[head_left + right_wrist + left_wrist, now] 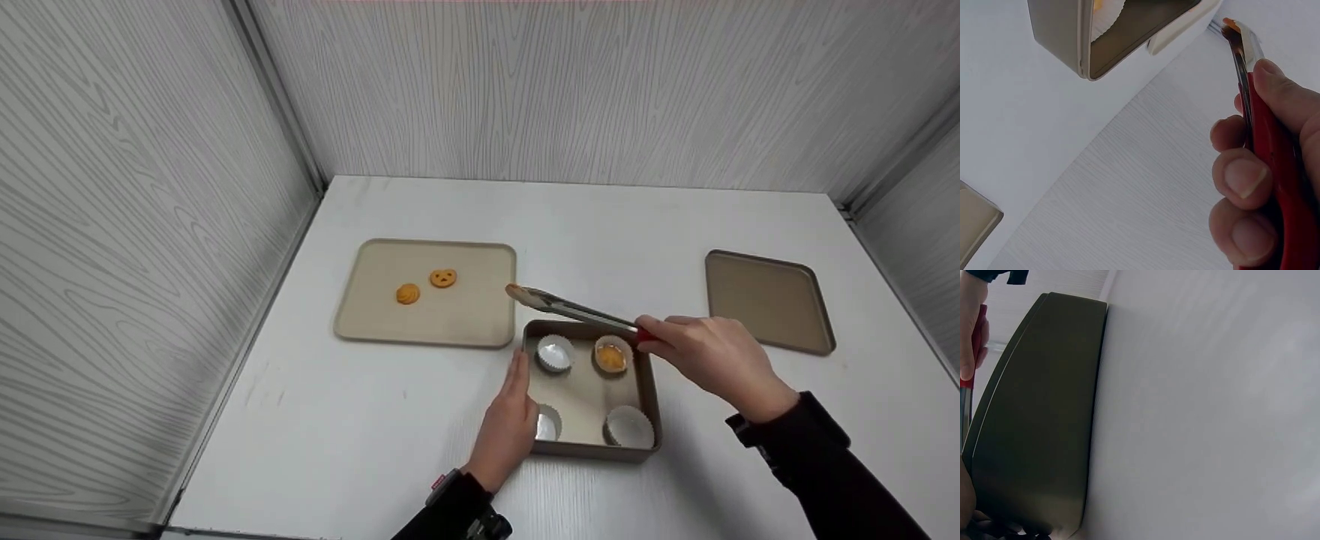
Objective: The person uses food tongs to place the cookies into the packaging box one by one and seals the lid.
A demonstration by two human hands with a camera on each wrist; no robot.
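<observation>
My right hand (712,364) grips the red handle of metal tongs (577,309), which reach left above the square baking pan's (585,452) far edge. A small orange piece (1231,23) shows between the tong tips, likely a cookie; most of it is hidden. My left hand (510,424) lies along the pan's left wall, its fingers straight. Inside the pan stand white paper cups: far left (555,353), near left (549,423), near right (629,427), and a far right cup (598,367) holding an orange cookie (611,358).
On a flat beige tray (465,319) to the left lie a round swirled cookie (407,293) and a face-shaped cookie (443,278). A smaller brown tray (769,300) is at the right. Wood-grain panels (525,90) enclose the white table (322,435) at the back and sides.
</observation>
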